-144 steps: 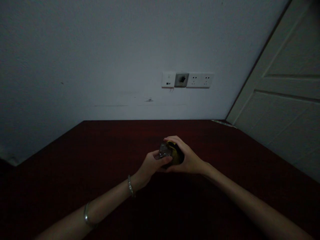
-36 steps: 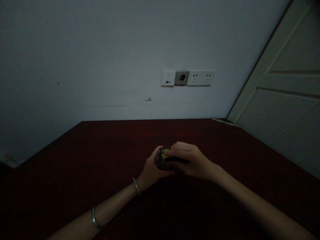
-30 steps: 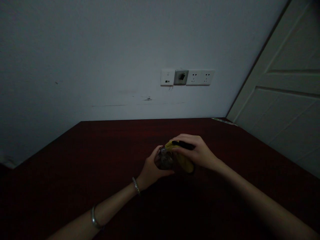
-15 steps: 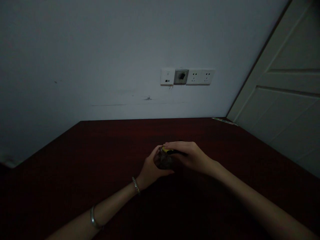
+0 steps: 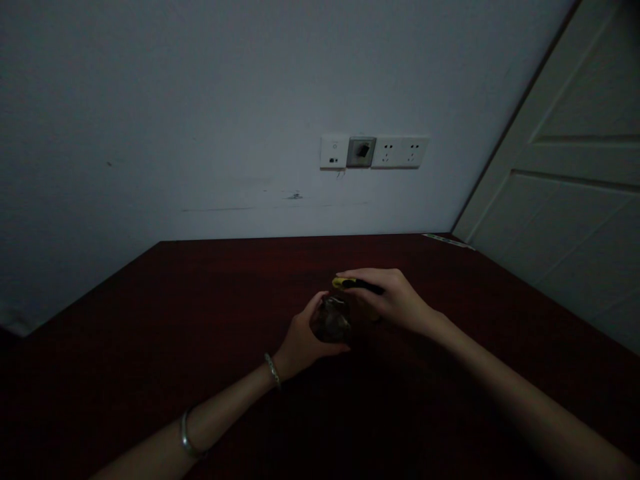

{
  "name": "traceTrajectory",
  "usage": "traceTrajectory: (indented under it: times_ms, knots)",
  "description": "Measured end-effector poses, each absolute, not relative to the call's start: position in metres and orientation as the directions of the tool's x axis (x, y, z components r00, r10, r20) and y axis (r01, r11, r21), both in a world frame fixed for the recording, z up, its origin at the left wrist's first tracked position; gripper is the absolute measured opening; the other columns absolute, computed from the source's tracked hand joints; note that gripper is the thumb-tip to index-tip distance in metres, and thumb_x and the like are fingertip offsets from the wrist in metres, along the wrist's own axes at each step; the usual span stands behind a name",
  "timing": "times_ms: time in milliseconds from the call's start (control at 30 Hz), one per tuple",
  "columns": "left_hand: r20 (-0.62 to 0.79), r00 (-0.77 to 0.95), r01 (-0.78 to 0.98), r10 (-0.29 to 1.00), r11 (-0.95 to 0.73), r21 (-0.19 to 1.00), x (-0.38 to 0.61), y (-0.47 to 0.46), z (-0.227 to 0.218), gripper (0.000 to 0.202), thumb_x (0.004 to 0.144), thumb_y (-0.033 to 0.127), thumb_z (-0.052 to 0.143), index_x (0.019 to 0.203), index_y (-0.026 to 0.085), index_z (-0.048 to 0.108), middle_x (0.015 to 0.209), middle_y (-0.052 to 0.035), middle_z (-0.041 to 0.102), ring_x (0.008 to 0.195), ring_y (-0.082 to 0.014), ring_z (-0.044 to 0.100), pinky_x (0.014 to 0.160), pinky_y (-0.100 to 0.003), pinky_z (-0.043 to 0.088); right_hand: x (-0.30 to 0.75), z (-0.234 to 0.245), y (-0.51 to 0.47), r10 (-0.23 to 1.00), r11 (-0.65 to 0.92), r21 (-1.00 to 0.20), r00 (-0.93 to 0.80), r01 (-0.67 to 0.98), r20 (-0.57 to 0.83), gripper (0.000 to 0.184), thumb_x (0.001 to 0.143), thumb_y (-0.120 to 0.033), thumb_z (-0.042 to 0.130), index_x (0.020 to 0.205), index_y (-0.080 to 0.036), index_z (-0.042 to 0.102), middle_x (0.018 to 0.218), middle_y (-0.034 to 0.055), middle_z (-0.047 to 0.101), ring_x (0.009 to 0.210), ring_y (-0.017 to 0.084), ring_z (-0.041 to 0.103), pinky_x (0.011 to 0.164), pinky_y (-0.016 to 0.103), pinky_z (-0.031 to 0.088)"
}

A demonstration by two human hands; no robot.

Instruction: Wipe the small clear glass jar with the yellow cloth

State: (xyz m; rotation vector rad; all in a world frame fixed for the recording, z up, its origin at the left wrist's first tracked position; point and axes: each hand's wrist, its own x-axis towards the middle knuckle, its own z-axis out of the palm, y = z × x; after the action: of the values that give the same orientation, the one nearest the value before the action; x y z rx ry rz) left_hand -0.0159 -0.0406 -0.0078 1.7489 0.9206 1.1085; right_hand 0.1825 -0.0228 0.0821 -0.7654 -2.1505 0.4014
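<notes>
In the middle of the dark red table, my left hand (image 5: 303,333) is curled around a small round object (image 5: 334,321) that looks dark and glassy, with pale glints on its top. Dim light hides its exact kind. My right hand (image 5: 393,297) grips a slim black-and-yellow object (image 5: 345,283), its yellow end toward the left. That end is above and slightly right of the round object, apart from it. The fingers cover part of the slim object, and its kind is not clear. Something faintly yellowish shows below my right fingers.
A pale wall (image 5: 225,120) rises behind the table (image 5: 225,267). On it are wall sockets (image 5: 397,152) and a grey switch plate (image 5: 361,152). A white panelled door (image 5: 575,167) stands on the right. A thin pale strip (image 5: 447,241) lies at the table's far right corner.
My right hand has lifted up and slightly right, drawing the black-and-yellow object off the round object's top. More of that top now shows. My left hand has barely moved.
</notes>
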Motion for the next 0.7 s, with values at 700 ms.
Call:
traceTrajectory:
  times_ms: [700]
  knots:
    - [0.256,0.275,0.2,0.927,-0.316,0.927,-0.014,-0.041,-0.002,0.094,0.049,0.027,0.085,0.131,0.019,0.038,0.121,-0.0117,0.06,0.111,-0.0286,0.058,0.095,-0.045,0.048,0.173,0.094,-0.047,0.517,0.831,-0.459,-0.743,0.315,0.426,0.026,0.087,-0.015,0.054,0.111,-0.02,0.062,0.102,0.0037,0.07,0.09,0.014,0.067,0.08,0.024,0.053]
